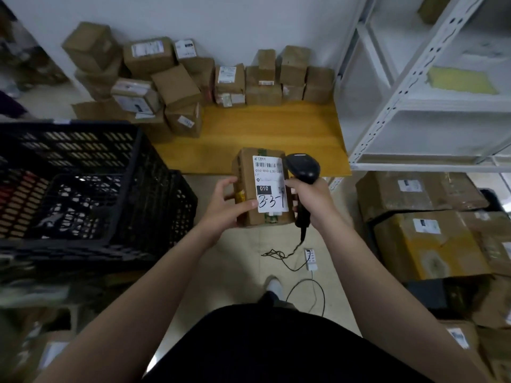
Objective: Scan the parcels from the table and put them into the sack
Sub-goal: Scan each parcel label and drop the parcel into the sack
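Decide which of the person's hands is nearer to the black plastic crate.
Left. The left hand, gripping the parcel, is just right of the crate; the right hand, holding the scanner, lies beyond the parcel, farther away.

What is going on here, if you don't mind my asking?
A person holds a brown parcel in the left hand, label up, and grips a black scanner in the right hand, its head beside the label's barcode. More parcels sit stacked at the back of the wooden table. A black crate stands on the left; no sack is in view.
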